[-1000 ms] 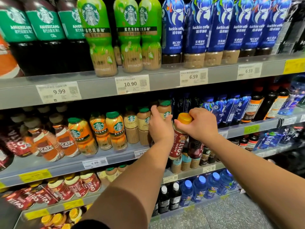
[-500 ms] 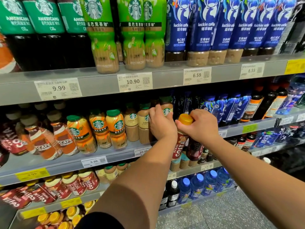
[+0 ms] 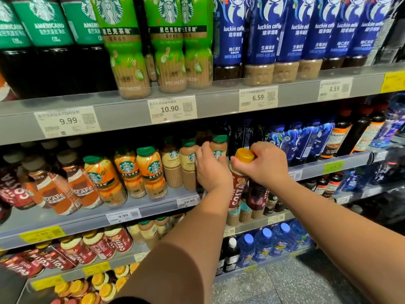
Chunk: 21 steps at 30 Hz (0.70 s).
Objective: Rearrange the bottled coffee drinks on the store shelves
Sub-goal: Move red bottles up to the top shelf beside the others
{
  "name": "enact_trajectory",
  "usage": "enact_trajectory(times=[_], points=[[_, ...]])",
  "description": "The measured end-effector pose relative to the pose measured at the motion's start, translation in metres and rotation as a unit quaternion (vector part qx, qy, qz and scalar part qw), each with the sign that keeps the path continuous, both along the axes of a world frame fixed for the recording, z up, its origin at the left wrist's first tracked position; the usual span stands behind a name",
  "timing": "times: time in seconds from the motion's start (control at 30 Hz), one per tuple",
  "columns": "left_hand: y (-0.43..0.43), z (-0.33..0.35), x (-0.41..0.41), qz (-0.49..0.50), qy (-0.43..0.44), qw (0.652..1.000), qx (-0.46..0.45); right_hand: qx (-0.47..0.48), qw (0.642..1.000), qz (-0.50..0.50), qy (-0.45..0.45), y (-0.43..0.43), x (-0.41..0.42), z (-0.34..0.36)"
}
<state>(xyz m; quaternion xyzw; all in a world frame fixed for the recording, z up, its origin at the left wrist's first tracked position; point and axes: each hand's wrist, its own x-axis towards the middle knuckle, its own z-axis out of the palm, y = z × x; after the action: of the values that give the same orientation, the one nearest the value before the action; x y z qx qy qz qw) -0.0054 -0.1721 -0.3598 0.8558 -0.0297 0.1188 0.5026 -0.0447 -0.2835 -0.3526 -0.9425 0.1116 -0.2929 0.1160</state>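
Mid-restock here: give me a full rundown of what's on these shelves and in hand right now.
Americano bottles: three, dark green labels, top shelf left.
Tea-coffee bottles: three, light green, top shelf middle.
Luckin bottles: about six, blue, top shelf right.
Price tags: several, white or yellow, shelf edges.
Nescafe bottles: several, orange-brown, middle shelf left.
Orange Starbucks bottles: three, green caps, middle shelf.
Cheese latte bottles: at least three, beige, middle shelf.
Costa bottle: one, red with yellow cap, held before the shelf.
Shelved Costa bottles: several, red, lower shelf left.
Blue-capped bottles: several, blue, low shelf right.
Left hand: one, grips a cheese latte bottle.
Right hand: one, pinches the Costa bottle's cap.
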Motion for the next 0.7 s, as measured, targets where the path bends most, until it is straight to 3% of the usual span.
enact_trajectory(times=[0.5, 0.7], points=[[0.018, 0.013, -0.011, 0.044, 0.020, 0.997, -0.066, 0.002, 1.000, 0.025, -0.006, 0.015, 0.000, 0.026], [0.036, 0.016, -0.024, -0.074, 0.026, 0.988, -0.136, 0.006, 1.000, 0.020, 0.010, 0.032, -0.004, 0.047]])
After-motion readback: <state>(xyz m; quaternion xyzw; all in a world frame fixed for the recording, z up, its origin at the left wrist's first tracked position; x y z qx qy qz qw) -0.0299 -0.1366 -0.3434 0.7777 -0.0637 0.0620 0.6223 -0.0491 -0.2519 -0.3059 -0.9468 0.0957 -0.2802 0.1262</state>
